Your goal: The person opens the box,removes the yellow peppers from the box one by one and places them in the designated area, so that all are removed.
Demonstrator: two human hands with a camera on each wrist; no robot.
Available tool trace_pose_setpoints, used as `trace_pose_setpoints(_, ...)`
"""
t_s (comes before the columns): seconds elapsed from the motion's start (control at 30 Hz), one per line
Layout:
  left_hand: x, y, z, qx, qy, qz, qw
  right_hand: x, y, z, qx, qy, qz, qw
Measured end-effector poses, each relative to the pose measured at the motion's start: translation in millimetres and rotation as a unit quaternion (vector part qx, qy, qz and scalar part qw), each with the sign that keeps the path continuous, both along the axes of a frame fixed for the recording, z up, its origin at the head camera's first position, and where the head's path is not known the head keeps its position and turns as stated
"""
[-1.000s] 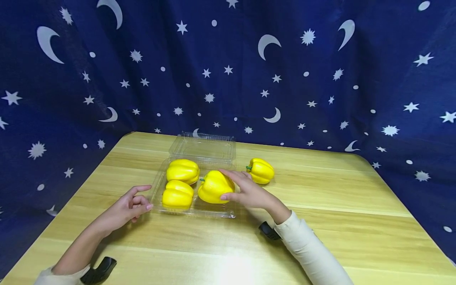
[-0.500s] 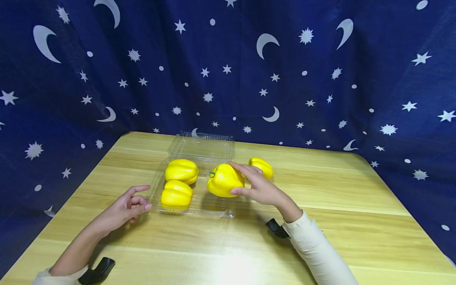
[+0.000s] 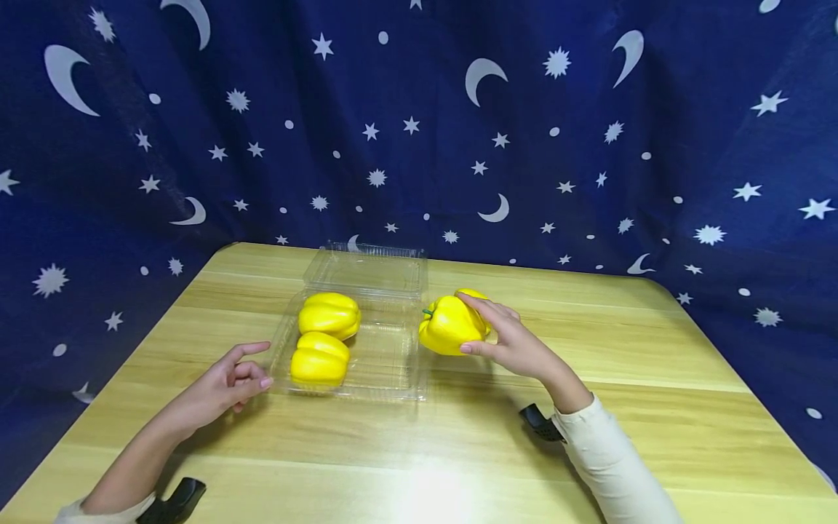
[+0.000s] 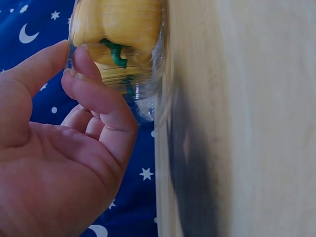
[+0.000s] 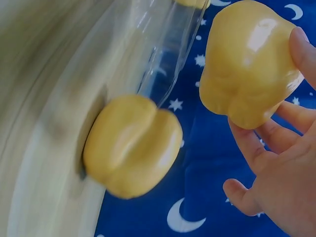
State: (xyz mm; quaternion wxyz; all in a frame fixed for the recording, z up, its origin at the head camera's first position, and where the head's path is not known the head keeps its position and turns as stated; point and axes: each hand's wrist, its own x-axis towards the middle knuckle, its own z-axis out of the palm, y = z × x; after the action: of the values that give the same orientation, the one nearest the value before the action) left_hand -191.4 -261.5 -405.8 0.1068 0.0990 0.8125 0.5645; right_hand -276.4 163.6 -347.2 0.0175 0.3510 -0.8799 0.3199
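My right hand (image 3: 513, 342) grips a yellow bell pepper (image 3: 448, 327) by its right side, thumb in front, holding it up above the table just right of the container. Another bell pepper (image 5: 133, 145) lies on the table, mostly hidden behind it in the head view. Two more yellow bell peppers, a rear one (image 3: 329, 315) and a front one (image 3: 320, 359), lie in the left half of an open clear plastic clamshell container (image 3: 386, 375). At the container's left edge, my left hand (image 3: 219, 389) pinches the rim between thumb and fingers, as the left wrist view shows.
The container's lid (image 3: 366, 271) lies folded back toward the far table edge. A wooden table (image 3: 366, 466) bears everything. A dark blue curtain (image 3: 419, 87) with moons and stars hangs behind it.
My right hand has lifted the bell pepper out of the container's right half and carried it right, over in front of the loose one. The left hand has stayed at the rim.
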Motion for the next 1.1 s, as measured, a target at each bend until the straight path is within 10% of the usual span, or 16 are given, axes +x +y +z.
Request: trace_pose_setpoints(1.1,-0.4,-2,-1.9,0.016,0.011,-0.009,0.9998,-30.4,102,-3.5,-0.012,-0.111,-0.113,0.987)
